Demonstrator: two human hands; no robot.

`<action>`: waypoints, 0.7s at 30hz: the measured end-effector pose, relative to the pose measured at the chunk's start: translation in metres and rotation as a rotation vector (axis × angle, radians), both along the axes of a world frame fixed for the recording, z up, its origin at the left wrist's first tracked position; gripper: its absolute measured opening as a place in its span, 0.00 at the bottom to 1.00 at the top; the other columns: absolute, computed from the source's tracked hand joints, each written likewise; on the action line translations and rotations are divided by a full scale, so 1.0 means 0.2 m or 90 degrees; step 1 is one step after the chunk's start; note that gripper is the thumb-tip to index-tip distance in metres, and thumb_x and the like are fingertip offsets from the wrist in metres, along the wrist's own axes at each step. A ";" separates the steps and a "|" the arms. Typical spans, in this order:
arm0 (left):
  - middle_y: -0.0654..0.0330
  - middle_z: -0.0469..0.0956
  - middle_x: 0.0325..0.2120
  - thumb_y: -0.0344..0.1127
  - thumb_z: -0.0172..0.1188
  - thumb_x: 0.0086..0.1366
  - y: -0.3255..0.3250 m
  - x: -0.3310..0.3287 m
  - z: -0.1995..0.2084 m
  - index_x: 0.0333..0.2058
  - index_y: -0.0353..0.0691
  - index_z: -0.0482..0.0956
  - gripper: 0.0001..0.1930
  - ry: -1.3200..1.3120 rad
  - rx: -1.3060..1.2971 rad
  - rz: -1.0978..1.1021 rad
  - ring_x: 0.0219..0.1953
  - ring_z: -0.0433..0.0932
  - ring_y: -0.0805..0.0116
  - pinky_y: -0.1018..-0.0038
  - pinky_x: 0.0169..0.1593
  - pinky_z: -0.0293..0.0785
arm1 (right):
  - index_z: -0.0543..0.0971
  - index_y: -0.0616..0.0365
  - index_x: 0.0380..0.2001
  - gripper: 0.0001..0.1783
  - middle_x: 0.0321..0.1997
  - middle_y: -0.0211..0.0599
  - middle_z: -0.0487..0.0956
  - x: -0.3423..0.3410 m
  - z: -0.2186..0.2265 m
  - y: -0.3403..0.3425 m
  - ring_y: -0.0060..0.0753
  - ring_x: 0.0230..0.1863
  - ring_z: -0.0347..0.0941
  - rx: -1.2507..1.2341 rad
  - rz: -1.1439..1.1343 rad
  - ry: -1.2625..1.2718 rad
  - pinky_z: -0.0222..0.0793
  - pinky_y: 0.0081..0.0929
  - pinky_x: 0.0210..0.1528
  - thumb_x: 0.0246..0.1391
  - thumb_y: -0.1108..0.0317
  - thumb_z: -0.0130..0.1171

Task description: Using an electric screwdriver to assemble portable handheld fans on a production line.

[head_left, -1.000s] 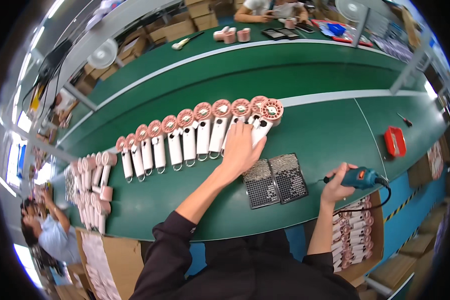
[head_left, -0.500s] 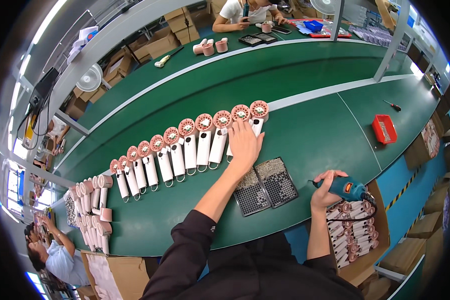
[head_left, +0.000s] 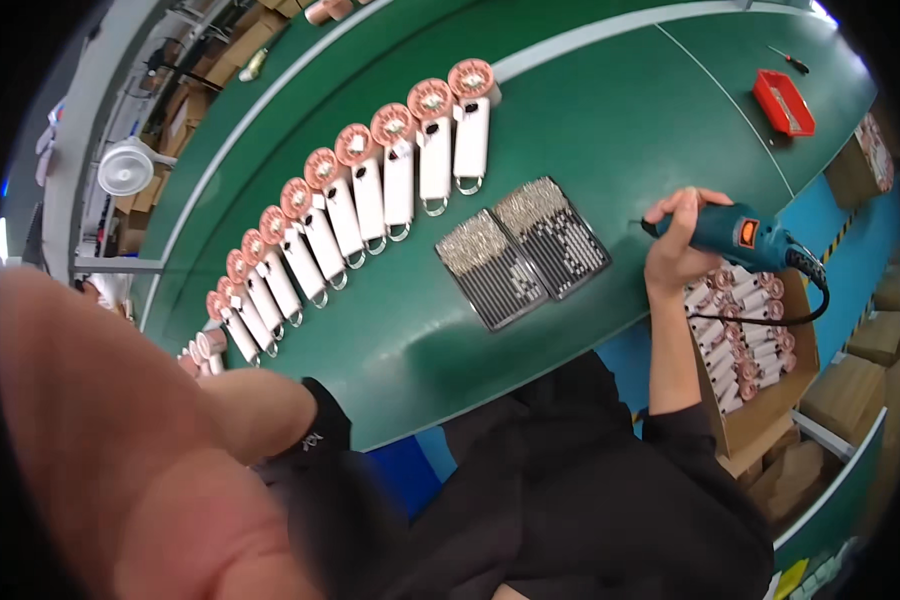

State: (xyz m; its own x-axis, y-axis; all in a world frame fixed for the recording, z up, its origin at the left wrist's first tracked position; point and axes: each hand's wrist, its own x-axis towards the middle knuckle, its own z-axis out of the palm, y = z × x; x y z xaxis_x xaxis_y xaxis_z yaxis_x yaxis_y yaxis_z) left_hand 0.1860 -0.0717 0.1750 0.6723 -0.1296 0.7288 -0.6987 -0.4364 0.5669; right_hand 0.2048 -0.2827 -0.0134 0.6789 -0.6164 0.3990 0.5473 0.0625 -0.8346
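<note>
My left hand (head_left: 140, 440) is raised close to the camera at the lower left, large and blurred, with its fingers not clearly shown; nothing can be made out in it. A teal corded electric screwdriver (head_left: 725, 232) is gripped in my right hand (head_left: 678, 245), above the table's front edge, bit pointing left. Two black screw trays (head_left: 552, 285) lie side by side left of it, their far parts heaped with small screws. Beyond them runs a slanting row of white-handled handheld fans (head_left: 397, 185) with round pink heads and wire loops, lying on the green table (head_left: 610, 120).
An open cardboard box (head_left: 805, 340) packed with more pink-and-white fans stands below the screwdriver. At the far right are a red bin (head_left: 783, 103) and a screwdriver with a dark handle (head_left: 796, 65). A pale desk fan (head_left: 127, 167) stands beyond the table at left.
My left hand has left the fans at the row's right end and come up close to the camera. The view has shifted. My right hand still holds the electric screwdriver.
</note>
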 end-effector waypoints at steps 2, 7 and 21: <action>0.54 0.71 0.48 0.32 0.64 0.57 -0.03 0.00 -0.01 0.53 0.33 0.67 0.26 0.014 -0.001 -0.019 0.39 0.73 0.66 0.72 0.45 0.72 | 0.66 0.63 0.40 0.09 0.23 0.35 0.71 0.01 0.02 -0.02 0.26 0.21 0.69 -0.051 0.016 -0.011 0.70 0.26 0.30 0.59 0.72 0.51; 0.53 0.71 0.47 0.32 0.64 0.57 0.05 0.22 0.18 0.52 0.34 0.68 0.25 -0.111 0.030 -0.030 0.39 0.73 0.65 0.71 0.44 0.72 | 0.70 0.60 0.24 0.07 0.20 0.35 0.74 0.01 0.03 0.07 0.27 0.21 0.71 -0.280 0.087 -0.009 0.69 0.25 0.29 0.54 0.71 0.52; 0.52 0.72 0.44 0.33 0.63 0.57 0.44 -0.24 1.12 0.49 0.36 0.71 0.21 -0.738 0.027 0.289 0.40 0.74 0.63 0.68 0.43 0.72 | 0.68 0.64 0.40 0.10 0.23 0.39 0.73 0.22 0.03 -0.24 0.32 0.23 0.69 -0.647 0.048 -0.277 0.70 0.30 0.28 0.56 0.75 0.56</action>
